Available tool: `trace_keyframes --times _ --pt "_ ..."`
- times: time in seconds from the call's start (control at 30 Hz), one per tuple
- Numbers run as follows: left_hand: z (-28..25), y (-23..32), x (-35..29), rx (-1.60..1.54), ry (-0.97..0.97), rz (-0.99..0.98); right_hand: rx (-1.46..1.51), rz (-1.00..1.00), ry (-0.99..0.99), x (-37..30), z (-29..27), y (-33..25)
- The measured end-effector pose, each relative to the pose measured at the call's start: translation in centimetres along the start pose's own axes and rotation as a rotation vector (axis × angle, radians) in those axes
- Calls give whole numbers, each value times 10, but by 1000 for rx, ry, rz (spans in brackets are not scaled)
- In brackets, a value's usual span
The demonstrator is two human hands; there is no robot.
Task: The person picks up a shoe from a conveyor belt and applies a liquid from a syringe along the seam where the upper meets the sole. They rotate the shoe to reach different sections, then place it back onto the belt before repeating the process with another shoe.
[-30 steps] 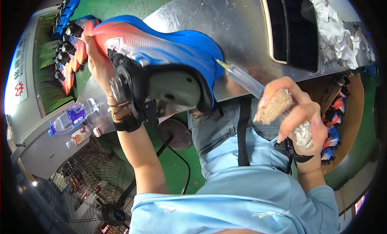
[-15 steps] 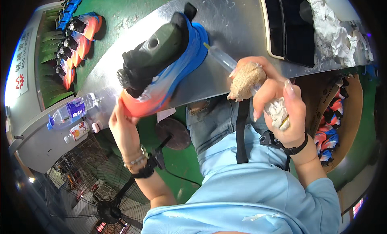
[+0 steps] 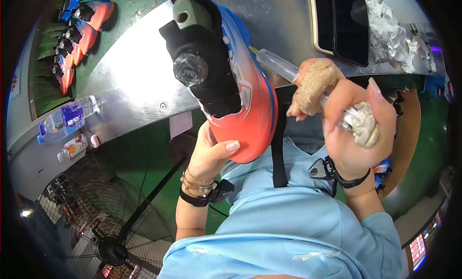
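Observation:
My left hand (image 3: 208,151) grips the toe of a running shoe (image 3: 248,134), thumb on top of the orange-red front. The upper fades through white to blue along the side. A dark green shoe last (image 3: 195,12) with a hole fills it, and black material with a clear wrapped lump (image 3: 190,67) covers the tongue area. My right hand (image 3: 347,94) is closed round a clear syringe-like tube (image 3: 276,63), whose yellowish tip points at the shoe's side; contact is unclear. The same hand holds a tan crumbly block (image 3: 315,86) and a whitish crumpled wad (image 3: 365,126).
Several similar shoes (image 3: 72,48) line a green rack at the far left. On the metal table (image 3: 139,77) lie a bottle (image 3: 67,118), a dark tablet-like device (image 3: 341,26) and crumpled white tissue (image 3: 385,24). A fan (image 3: 113,250) stands lower left, a cardboard box (image 3: 409,130) at right.
My left hand has brought the shoe nearer and to the right, turning its toe toward me. The right hand has shifted slightly right with the tube, block and wad. The whole view has shifted somewhat.

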State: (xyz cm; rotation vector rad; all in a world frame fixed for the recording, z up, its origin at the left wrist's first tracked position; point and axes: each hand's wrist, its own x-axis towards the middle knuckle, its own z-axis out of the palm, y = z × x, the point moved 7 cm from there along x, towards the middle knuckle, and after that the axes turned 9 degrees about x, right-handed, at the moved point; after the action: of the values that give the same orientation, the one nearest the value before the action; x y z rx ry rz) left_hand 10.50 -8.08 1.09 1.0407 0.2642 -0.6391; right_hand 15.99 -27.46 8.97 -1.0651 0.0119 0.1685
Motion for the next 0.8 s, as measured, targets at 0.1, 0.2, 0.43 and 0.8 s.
trace_keyframes --times 0.1,0.2,0.43,0.8 --pt "12 -11 11 -115 -55 -5 -56 36 -12 -7 -1 -6" --pt "26 -19 23 -219 -110 -23 -8 7 1 -18 0 -16" --pt "68 -23 63 -455 -219 -32 -132 24 -152 -36 -2 -58" --pt "93 -5 101 -461 -302 132 -111 -146 93 -52 -2 -68"
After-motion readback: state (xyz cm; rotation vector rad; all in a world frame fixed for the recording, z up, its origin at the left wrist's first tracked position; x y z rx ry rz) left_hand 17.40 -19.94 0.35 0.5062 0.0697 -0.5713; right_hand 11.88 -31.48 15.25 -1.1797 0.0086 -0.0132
